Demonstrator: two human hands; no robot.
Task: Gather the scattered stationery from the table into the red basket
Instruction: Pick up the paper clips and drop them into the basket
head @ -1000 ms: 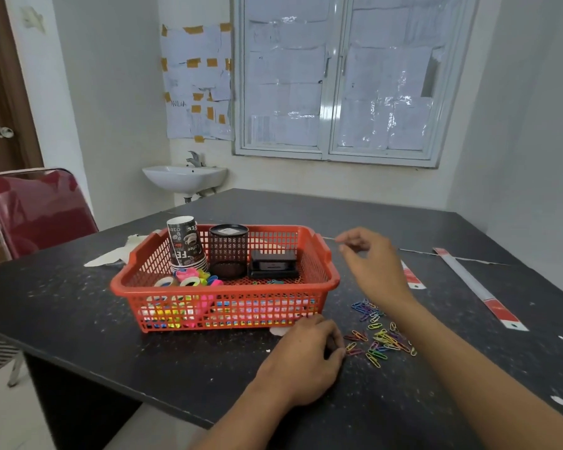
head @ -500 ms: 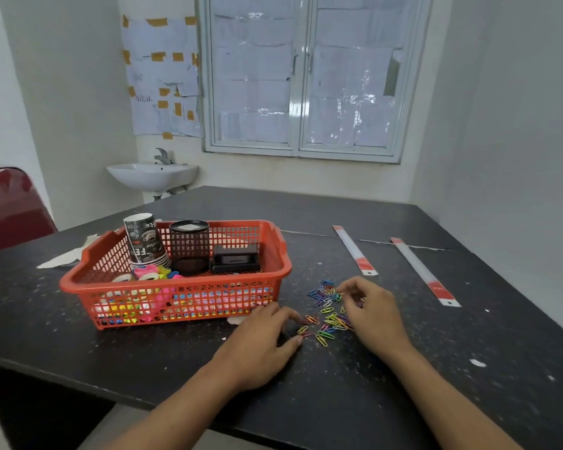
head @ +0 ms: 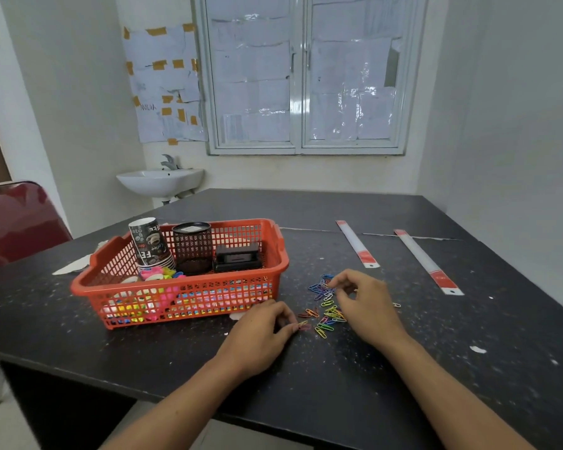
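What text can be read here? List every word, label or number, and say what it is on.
"Coffee": on the top paper cup of the stack in the red basket.
"FE": larger letters lower on that cup, cut off.
"ato": near that cup's rim, partial.
Handwriting on the wall paper: too blurred to read.
Markings on the rulers and the black box: too small to read.

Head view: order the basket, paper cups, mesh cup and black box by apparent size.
1. basket
2. paper cups and mesh cup: about alike, not ranked
3. black box, smallest
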